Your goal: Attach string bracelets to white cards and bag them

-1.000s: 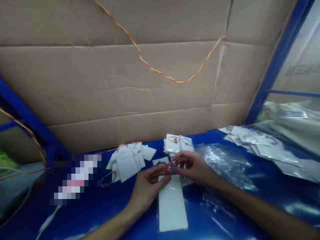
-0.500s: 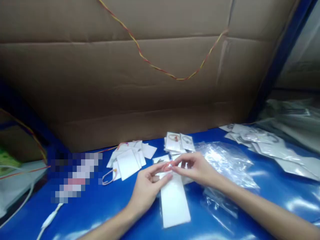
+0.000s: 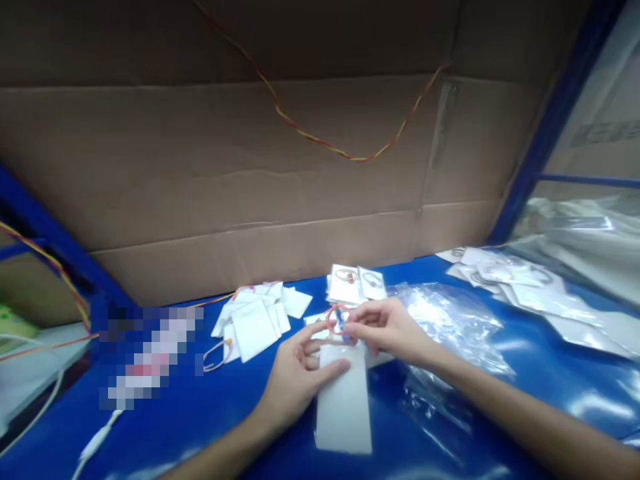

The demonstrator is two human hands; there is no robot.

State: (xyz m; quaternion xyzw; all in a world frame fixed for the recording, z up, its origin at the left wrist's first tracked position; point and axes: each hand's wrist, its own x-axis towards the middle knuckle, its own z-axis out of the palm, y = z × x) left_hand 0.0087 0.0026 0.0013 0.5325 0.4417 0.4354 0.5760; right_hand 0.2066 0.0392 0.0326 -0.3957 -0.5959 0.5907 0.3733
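Near the middle of the glossy blue bench (image 3: 200, 407), the left hand (image 3: 300, 377) pinches the upper end of a long white plastic sleeve (image 3: 344, 407), thumb laid across it. The right hand (image 3: 387, 328) has its fingertips closed on a small red cord loop (image 3: 337, 317), held just above the sleeve's mouth. Loose white cards (image 3: 257, 320) lie towards the back edge, and crinkled clear bags (image 3: 450, 320) sit right of the hands. The thin loop could slip from so light a pinch, or snag on the sleeve's edge and crumple it
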